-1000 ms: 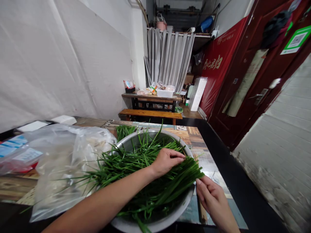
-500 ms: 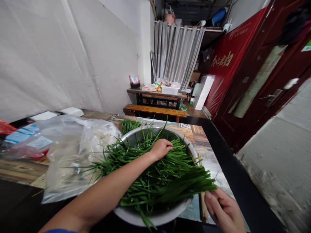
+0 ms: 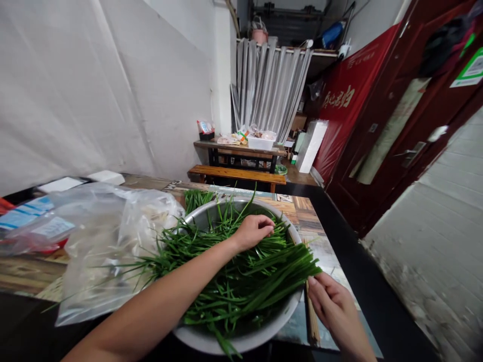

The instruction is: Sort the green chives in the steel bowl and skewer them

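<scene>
— On the far left of the table, what lies beside the work?

— Some flat packets, then a crumpled clear plastic bag, slumped against the metal bowl. Chive tips spill over the bowl's left rim onto the bag, probably because the leaves are longer than the bowl is wide.

— And the chives themselves?

— The chives fill the bowl: long, flat, glossy green blades, loose and crossing on the left, combed nearly parallel toward the right, where their cut ends gather at the rim. A few more lie on the table behind the bowl.

— What is the left hand doing?

— The left hand reaches across the bowl and rests on the pile, fingers curled loosely into the blades; I judge it steadies them.

— The right?

— The right hand sits just outside the right rim, fingers half-curled, fingertips touching the bunched ends, likely keeping them even. Whether it pinches any, I cannot tell. Thin wooden sticks lie under it.
</scene>
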Demonstrator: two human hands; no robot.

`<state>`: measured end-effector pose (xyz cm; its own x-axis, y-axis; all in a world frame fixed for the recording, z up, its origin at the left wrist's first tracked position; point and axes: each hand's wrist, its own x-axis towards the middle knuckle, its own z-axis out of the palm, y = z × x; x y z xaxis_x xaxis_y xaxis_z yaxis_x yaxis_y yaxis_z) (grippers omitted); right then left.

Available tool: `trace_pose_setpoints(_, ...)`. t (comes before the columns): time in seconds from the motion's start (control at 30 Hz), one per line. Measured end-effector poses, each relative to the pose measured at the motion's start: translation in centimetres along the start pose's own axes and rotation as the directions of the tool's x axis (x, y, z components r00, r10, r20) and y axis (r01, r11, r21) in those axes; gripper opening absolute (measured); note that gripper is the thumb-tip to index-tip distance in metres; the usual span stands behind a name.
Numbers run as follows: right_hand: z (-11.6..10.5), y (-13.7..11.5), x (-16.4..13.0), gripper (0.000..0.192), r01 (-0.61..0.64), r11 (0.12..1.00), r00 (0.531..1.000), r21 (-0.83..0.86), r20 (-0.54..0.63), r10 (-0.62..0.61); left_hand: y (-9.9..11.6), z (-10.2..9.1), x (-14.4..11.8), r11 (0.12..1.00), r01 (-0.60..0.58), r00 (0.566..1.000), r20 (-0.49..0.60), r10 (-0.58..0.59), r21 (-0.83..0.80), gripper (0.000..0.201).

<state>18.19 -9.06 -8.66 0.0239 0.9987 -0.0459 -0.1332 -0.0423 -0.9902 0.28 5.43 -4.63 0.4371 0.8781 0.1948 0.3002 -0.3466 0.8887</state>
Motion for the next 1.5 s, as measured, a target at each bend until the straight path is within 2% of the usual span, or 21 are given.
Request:
trace_pose_setpoints(0.17,0.4,-0.4,0.2,0.028,0.023,1.000,1.000,-0.003,0.012,-0.023,0.8,0.4,-0.3,0.990,0.063,0.997,0.044,-0.058,-0.125,0.036)
trace_pose_setpoints(0.3,0.6,-0.5,0.5,0.031,0.038,0.999,0.999,0.013,0.019,-0.038,1.4,0.7,-0.7,0.979,0.085,0.996,0.055,-0.076,-0.184,0.035)
trace_pose_setpoints(0.77,0.5,0.1,0.9,0.030,0.036,0.999,0.999,-0.006,0.022,-0.036,0.8,0.8,-0.8,0.987,0.048,0.995,0.092,-0.034,-0.150,0.037)
trace_pose_setpoints(1.03,0.5,0.2,0.8,0.030,0.003,0.998,0.999,0.067,0.037,-0.005,0.8,0.8,-0.8,0.986,0.058,0.997,0.054,-0.050,-0.159,0.037)
trace_pose_setpoints(1.27,0.7,0.1,0.8,0.038,0.010,0.999,1.000,0.039,0.014,-0.010,0.8,0.8,-0.8,0.992,0.042,0.998,0.058,-0.035,-0.115,0.035)
trace_pose_setpoints(1.5,0.6,0.4,0.9,0.037,-0.009,1.000,1.000,0.029,0.022,0.008,0.7,0.9,-0.8,0.989,0.047,0.998,0.058,-0.039,-0.142,0.035)
